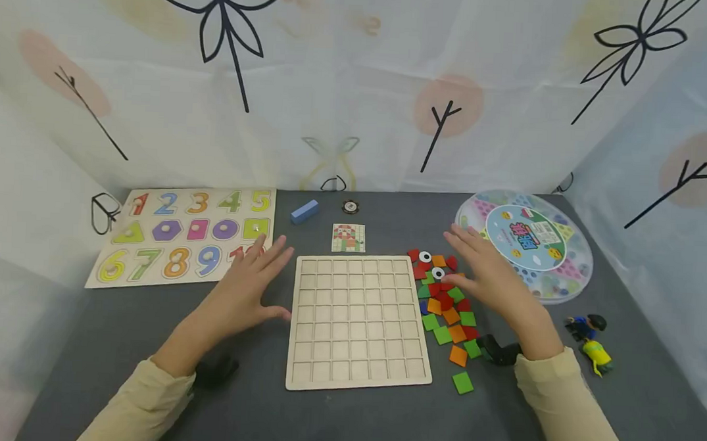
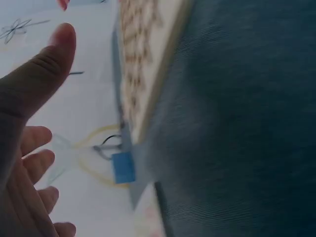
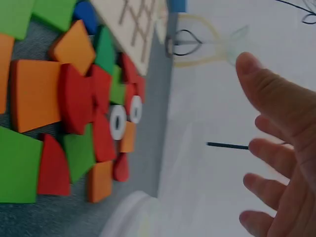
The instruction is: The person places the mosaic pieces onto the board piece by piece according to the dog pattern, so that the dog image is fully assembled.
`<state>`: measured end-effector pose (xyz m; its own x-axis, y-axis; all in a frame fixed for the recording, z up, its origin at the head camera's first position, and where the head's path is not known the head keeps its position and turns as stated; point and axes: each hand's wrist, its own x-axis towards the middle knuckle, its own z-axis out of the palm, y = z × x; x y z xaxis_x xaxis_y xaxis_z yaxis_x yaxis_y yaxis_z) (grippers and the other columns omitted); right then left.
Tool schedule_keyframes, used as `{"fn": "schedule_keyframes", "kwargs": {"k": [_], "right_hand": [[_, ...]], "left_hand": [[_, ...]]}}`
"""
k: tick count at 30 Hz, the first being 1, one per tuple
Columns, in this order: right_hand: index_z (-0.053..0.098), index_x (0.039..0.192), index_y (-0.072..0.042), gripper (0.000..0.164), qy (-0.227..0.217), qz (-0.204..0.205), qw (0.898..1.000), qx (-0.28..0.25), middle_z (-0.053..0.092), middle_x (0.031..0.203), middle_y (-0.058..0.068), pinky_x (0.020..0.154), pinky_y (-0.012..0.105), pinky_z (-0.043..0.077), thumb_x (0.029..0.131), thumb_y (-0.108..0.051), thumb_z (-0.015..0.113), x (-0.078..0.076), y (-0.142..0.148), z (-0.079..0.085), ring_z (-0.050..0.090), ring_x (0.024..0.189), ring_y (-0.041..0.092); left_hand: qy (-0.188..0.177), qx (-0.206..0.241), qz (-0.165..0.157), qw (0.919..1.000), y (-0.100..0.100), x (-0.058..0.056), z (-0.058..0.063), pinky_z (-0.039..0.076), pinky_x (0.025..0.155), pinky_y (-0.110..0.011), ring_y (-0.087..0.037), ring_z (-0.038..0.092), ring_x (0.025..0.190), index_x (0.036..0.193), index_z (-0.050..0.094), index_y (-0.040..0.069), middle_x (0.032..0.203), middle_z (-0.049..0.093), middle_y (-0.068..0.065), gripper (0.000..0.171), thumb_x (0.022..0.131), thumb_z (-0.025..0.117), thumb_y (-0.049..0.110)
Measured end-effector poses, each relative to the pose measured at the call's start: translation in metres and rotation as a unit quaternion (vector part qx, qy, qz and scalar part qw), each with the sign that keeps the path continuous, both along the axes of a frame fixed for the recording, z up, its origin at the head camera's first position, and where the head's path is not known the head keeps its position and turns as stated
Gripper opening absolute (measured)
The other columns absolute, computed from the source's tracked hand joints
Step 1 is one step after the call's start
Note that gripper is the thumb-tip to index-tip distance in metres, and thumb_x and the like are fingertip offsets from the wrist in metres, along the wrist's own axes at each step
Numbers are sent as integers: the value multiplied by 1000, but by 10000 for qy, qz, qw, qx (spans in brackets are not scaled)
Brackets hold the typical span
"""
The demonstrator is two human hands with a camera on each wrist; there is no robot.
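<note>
A square wooden grid board (image 1: 358, 319) lies in the middle of the dark table, its cells bare. My left hand (image 1: 240, 294) hovers with fingers spread by the board's left edge, holding nothing; the left wrist view shows its thumb (image 2: 47, 64) raised beside the board (image 2: 153, 64). On the other side, my right hand (image 1: 493, 279) is spread above a heap of small coloured wooden pieces (image 1: 444, 303), and it holds nothing. Red, orange and green pieces (image 3: 37, 94) and two white rings (image 3: 117, 122) fill much of the right wrist view, apart from the fingers.
Behind the board lie a small pattern card (image 1: 349, 238), a blue block (image 1: 304, 212) and a round dark token (image 1: 351, 207). A number puzzle board (image 1: 177, 239) lies at left. At right are a round clear box (image 1: 524, 244) and two toy figures (image 1: 591, 343).
</note>
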<state>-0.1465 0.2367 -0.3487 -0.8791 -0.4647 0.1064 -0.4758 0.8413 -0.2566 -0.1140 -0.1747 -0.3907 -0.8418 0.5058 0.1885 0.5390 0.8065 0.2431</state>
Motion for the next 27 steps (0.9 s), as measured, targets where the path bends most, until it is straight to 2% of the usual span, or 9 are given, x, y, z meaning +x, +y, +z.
{"fn": "schedule_keyframes", "kwargs": {"k": [3,7,11,14,19,27], "right_hand": [[44,131,-5,65,-113,294,9994,-128,40,135,14,95,49,35,75,-27,70,-10,-5,-10,33,125,33],[57,118,-5,49,-190,465,9986,148,54,116,13,85,42,45,76,-27,70,-23,-13,-23,49,106,28],[66,105,-9,38,-144,484,9960,732,59,98,7,70,33,49,75,-32,70,-33,-22,-35,53,86,21],[67,101,-12,36,-266,386,9932,1064,59,96,6,69,33,49,75,-36,70,-36,-30,-40,53,84,20],[66,101,-14,36,-500,261,9910,1217,59,100,4,75,36,49,75,-39,69,-40,-38,-44,55,89,22],[66,100,-17,31,-413,353,9885,1412,57,92,1,59,27,45,75,-35,69,-44,-39,-49,51,68,14]], "left_hand": [[-313,181,-390,9986,3,3,-15,18,100,-59,-29,2,136,142,25,12,148,17,-5,108,55,75,54],[-841,295,-659,9938,8,8,-32,20,102,-55,-32,10,135,141,26,9,148,20,-4,110,54,72,58],[-1401,419,-645,9872,12,13,-41,20,101,-57,-31,12,135,141,26,9,147,21,-3,111,54,71,60],[-1668,432,-531,9836,13,16,-42,18,101,-58,-30,11,135,141,25,9,147,20,-3,112,53,71,61],[-1756,398,-384,9829,15,19,-42,16,101,-59,-29,11,136,141,26,9,148,18,-2,113,51,70,63],[-1793,569,-218,9819,14,20,-45,12,103,-57,-26,9,136,141,24,11,148,17,1,114,51,70,62]]}}
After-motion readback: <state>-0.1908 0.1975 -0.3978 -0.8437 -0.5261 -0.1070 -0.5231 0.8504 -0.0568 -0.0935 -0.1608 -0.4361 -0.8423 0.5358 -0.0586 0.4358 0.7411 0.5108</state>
